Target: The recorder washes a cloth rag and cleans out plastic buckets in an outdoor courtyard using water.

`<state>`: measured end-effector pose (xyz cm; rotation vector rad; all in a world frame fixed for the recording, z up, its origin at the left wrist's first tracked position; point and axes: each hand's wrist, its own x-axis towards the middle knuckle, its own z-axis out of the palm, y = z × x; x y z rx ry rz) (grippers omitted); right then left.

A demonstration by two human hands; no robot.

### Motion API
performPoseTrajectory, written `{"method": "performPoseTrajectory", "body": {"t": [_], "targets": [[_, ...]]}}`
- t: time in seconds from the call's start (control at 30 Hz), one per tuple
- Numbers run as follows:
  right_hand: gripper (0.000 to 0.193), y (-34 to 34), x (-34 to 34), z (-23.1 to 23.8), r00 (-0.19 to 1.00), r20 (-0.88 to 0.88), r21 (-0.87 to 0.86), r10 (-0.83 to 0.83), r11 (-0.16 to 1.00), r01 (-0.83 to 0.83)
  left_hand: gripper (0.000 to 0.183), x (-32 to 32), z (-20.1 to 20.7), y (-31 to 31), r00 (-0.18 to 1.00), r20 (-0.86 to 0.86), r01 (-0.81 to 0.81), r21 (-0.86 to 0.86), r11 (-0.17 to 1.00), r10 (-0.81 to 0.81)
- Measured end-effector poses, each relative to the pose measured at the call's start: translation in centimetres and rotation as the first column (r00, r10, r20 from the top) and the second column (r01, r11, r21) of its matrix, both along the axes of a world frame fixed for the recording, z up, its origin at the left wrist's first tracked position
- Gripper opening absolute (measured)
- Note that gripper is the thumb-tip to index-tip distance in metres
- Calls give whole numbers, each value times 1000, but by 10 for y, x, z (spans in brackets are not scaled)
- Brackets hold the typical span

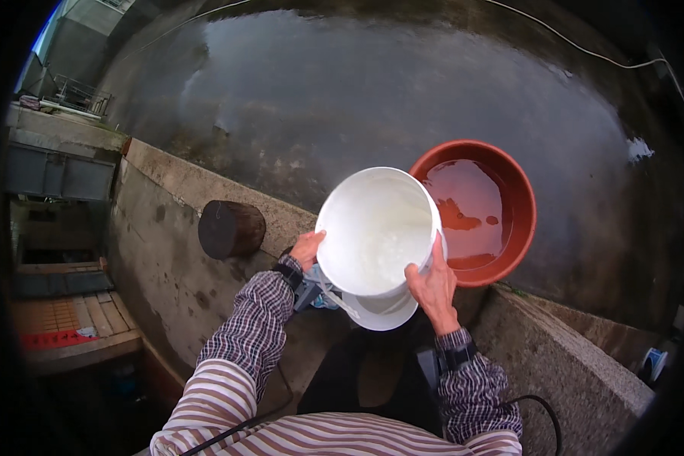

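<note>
In both hands I hold a white bucket (380, 216), its wide mouth turned up toward me and its inside showing. A little cloudy liquid seems to lie at its bottom. My left hand (307, 249) grips the rim on the left, and the bucket's handle hangs just below it. On the right, my right hand (435, 292) is closed on the rim, fingers along the outer wall. Under the bucket shows a second white rounded shape (384, 315), mostly hidden. A reddish-brown basin (526, 216) holding clear water stands right behind the bucket, partly covered by it.
A dark round stump (232, 229) stands to the left, beside a low concrete ledge (182, 178). Another concrete ledge (577, 349) runs off at the lower right. Beyond the basin spreads a dark, wet-looking surface (319, 91). A pale hose (577, 49) crosses the far edge.
</note>
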<state>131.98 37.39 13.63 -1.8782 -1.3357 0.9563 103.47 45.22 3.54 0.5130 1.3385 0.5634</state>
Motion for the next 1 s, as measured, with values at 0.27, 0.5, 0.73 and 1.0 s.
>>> {"method": "performPoseTrajectory", "body": {"t": [0.27, 0.5, 0.73, 1.0], "targets": [[78, -9, 15, 11, 995, 54, -124, 82, 990, -75, 32, 20, -10, -22, 999, -5, 40, -92, 995, -41], [76, 15, 29, -6, 994, 80, -153, 74, 986, -61, 32, 32, -19, 2, 991, -68, 108, -115, 987, -117], [75, 1, 34, 20, 988, 151, -45, 32, 999, -25, 33, 51, -22, -4, 998, -14, 60, -62, 996, -61], [75, -15, 27, -13, 997, 52, -22, 61, 998, -60, 44, 34, -27, -33, 996, -47, 85, 81, 993, -81]]}}
